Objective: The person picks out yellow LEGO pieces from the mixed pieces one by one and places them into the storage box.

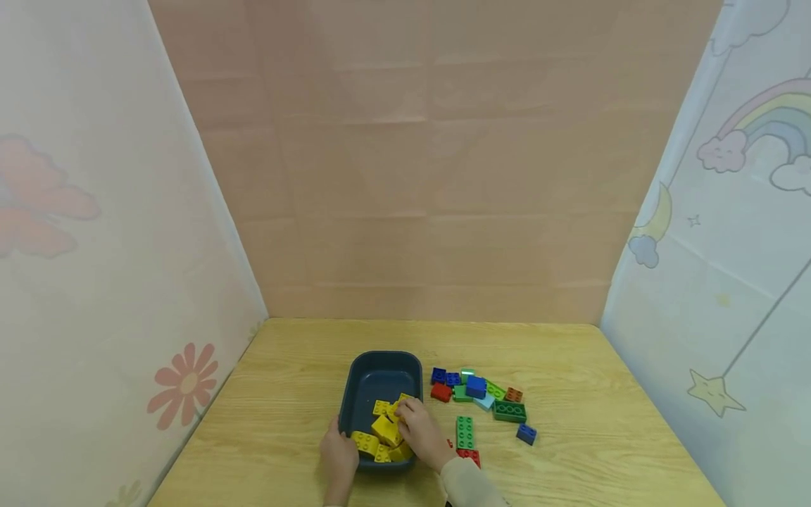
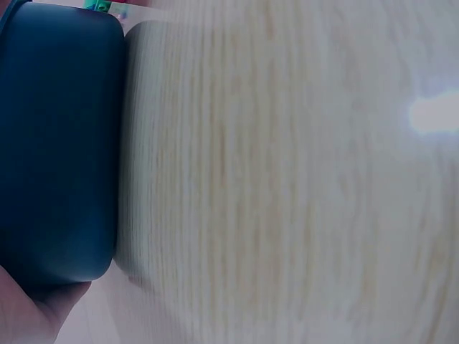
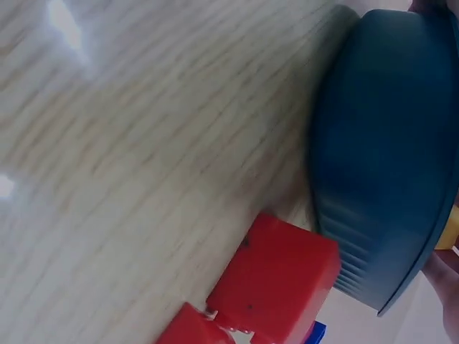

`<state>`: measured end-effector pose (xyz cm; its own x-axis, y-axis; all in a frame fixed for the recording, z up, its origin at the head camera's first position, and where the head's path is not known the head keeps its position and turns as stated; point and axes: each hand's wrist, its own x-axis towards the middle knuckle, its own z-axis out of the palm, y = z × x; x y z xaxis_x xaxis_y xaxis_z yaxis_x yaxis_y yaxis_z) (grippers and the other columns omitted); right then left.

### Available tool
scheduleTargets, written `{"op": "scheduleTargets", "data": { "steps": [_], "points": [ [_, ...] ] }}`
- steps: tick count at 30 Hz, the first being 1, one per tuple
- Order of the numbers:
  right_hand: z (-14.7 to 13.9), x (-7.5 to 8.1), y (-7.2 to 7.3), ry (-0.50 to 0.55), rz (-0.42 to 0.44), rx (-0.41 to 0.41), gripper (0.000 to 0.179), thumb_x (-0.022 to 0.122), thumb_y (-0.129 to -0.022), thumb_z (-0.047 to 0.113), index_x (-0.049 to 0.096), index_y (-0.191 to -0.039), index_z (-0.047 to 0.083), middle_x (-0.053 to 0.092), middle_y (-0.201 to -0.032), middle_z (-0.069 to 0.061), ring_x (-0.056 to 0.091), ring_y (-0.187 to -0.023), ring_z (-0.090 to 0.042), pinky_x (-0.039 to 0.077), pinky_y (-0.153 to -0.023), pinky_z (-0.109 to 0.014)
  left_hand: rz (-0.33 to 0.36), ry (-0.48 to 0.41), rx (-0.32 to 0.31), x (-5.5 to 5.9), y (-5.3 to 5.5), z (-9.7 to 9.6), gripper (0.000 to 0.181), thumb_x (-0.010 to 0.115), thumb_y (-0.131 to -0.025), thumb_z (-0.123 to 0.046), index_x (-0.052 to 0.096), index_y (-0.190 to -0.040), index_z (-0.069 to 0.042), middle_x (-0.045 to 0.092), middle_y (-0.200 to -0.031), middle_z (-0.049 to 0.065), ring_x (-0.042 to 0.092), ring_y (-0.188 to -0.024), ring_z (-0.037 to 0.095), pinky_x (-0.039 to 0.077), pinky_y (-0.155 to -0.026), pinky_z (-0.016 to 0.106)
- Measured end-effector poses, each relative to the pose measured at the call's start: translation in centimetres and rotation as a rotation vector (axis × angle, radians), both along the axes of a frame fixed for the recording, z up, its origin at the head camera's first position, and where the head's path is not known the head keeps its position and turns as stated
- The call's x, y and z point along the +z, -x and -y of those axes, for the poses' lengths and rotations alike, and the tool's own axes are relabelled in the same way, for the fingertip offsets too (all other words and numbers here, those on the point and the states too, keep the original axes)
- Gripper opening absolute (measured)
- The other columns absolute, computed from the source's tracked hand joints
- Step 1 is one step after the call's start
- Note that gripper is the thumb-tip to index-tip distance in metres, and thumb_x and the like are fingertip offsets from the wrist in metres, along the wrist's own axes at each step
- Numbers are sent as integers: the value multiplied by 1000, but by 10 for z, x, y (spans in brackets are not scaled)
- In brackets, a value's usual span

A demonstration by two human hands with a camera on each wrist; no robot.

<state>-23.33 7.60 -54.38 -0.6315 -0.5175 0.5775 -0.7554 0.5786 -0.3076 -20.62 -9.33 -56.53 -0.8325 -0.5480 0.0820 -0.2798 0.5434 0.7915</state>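
Note:
A dark blue rectangular bin stands on the table with several yellow toy bricks heaped toward its near end. My left hand grips the bin's near left edge; part of that hand shows against the bin's outer wall in the left wrist view. Over the right rim reaches my right hand, its curled fingers pinching a yellow brick inside the bin. The fingertips are partly hidden. In the right wrist view, a yellow brick peeks past the bin's rim beside that hand.
Right of the bin lies a loose group of bricks, including a blue brick, a dark green brick and a red brick. Nearer are a long green brick and another red brick. One blue brick sits farther right.

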Motion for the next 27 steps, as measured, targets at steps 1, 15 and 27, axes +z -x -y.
{"op": "scheduleTargets", "data": {
  "steps": [1, 15, 27],
  "points": [
    [0, -1, 0, -10, 9, -3, 15, 66, -74, -2, 63, -88, 4, 55, -93, -3, 54, -87, -16, 48, -76, -23, 0, -2, -3, 0, 0, -1, 35, 45, -81, 13, 47, -116, 15, 52, -112, 32, 53, -99, 43, 46, -75, 49],
    [-2, 2, 0, -291, 135, -28, 33, 54, -88, 13, 55, -120, 1, 58, -113, -11, 54, -101, -22, 46, -84, -31, -2, -19, -29, 2, 2, -5, 36, 46, -82, 11, 46, -118, 15, 52, -111, 32, 54, -97, 42, 48, -72, 48],
    [-10, 8, -3, -125, 238, -25, 29, 52, -90, 13, 56, -115, -1, 53, -111, -11, 50, -102, -22, 45, -85, -33, -47, 34, -43, 0, 4, -2, 40, 47, -80, 11, 44, -120, 15, 53, -108, 33, 55, -93, 43, 48, -69, 48]
  ]
}}
